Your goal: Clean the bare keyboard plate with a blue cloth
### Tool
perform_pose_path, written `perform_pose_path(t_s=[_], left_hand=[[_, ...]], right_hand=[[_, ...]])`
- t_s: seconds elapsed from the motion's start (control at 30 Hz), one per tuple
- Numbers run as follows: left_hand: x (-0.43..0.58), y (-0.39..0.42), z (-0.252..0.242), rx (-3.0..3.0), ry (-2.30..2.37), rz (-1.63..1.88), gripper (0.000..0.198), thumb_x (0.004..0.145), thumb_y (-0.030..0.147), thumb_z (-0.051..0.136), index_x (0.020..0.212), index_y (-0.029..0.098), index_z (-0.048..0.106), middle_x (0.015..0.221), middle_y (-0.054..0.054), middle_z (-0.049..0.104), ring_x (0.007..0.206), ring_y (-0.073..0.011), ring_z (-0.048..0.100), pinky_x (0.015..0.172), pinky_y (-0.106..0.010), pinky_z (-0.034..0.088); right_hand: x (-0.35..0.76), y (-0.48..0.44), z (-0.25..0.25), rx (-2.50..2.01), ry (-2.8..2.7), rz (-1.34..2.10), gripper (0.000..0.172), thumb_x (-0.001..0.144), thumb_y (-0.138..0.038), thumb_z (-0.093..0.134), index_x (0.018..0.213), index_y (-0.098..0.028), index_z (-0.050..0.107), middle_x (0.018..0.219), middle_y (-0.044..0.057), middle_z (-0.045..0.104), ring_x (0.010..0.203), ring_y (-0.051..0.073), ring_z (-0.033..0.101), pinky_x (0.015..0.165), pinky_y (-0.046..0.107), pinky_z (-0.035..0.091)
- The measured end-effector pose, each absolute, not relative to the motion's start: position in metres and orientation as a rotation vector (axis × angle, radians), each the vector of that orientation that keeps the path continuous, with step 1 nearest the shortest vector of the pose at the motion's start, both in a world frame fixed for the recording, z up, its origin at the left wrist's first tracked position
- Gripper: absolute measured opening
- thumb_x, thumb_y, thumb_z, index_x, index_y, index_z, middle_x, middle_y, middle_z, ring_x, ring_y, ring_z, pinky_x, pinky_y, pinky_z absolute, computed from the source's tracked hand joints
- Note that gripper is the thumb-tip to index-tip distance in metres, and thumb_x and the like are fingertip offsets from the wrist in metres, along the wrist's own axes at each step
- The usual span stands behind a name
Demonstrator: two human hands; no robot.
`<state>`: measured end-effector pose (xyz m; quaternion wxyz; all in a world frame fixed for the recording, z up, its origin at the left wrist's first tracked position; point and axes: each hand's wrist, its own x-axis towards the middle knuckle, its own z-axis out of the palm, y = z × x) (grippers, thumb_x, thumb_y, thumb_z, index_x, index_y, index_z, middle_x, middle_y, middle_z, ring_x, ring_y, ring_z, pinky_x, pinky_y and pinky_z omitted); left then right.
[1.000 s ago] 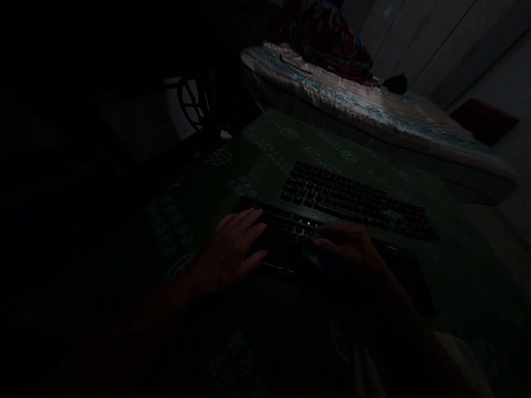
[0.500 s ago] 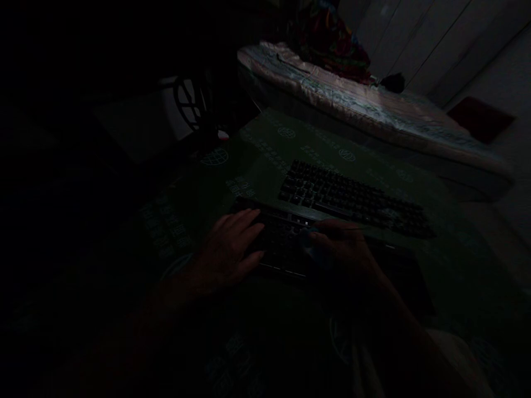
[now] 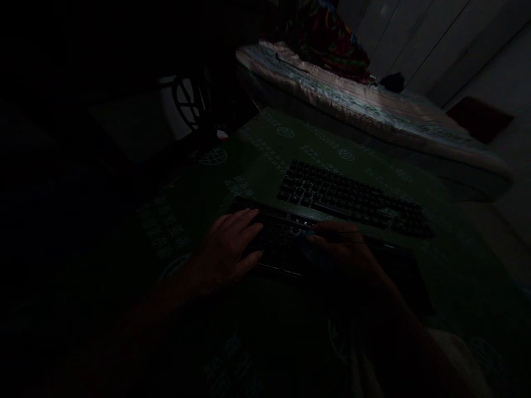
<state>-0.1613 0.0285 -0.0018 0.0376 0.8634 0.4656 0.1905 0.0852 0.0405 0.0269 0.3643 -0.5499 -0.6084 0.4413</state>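
The scene is very dark. A black keyboard (image 3: 277,251) lies on the green printed sheet, its key bed showing bare sockets and a few small bright spots. My left hand (image 3: 230,243) rests on its left end, fingers stretched out and slightly apart. Over the middle of the keyboard, my right hand (image 3: 344,243) is closed on a bluish cloth (image 3: 313,249) pressed against the key bed. Thin dark strands show by its fingers; I cannot make out what they are. Behind the keyboard, black keycaps (image 3: 352,193) are laid out in keyboard order on the sheet.
The green sheet (image 3: 257,143) with white print covers the surface. Beyond it stands a bed (image 3: 332,99) with a patterned cover and a dark red flowered cloth (image 3: 332,44). A spoked wheel (image 3: 186,102) stands at the left. Pale fabric (image 3: 452,354) lies at lower right.
My right hand and the bluish cloth have shifted very slightly on the keyboard. My left hand stays in place on the keyboard, and the view has moved a little.
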Motion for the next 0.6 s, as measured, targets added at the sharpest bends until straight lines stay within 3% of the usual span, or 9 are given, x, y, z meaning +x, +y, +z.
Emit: perform_pose_path(t_s=[0.27,0.43,0.6], left_hand=[[-0.162,0.028,-0.003,2.648,1.42,0.622,0.041,0.082,0.036,0.048,0.119,0.017,0.055,0.137,-0.016,0.048,0.126,-0.0312,0.043,0.101,-0.053,0.036],[-0.162,0.029,-0.004,2.667,1.411,0.617,0.042,0.084,0.037,0.046,0.118,0.015,0.055,0.136,-0.017,0.048,0.126,-0.032,0.044,0.099,-0.054,0.038],[-0.162,0.03,-0.003,2.675,1.42,0.599,0.043,0.084,0.038,0.045,0.118,0.014,0.055,0.136,-0.018,0.048,0.125,-0.0325,0.044,0.099,-0.054,0.038]], right_hand=[[0.105,0.04,0.049,-1.474,-1.618,1.217,0.025,0.063,-0.039,0.075,0.065,-0.015,0.068,0.058,0.001,0.062,0.052,0.013,0.055,0.045,0.022,0.041],[0.105,0.046,0.038,-1.514,-1.517,1.027,0.022,0.065,-0.038,0.073,0.072,-0.017,0.07,0.066,0.003,0.067,0.058,0.015,0.059,0.05,0.025,0.045],[0.096,0.045,0.028,-1.415,-1.582,1.094,0.021,0.066,-0.038,0.071,0.072,-0.018,0.069,0.065,0.002,0.066,0.06,0.016,0.059,0.052,0.025,0.047]])
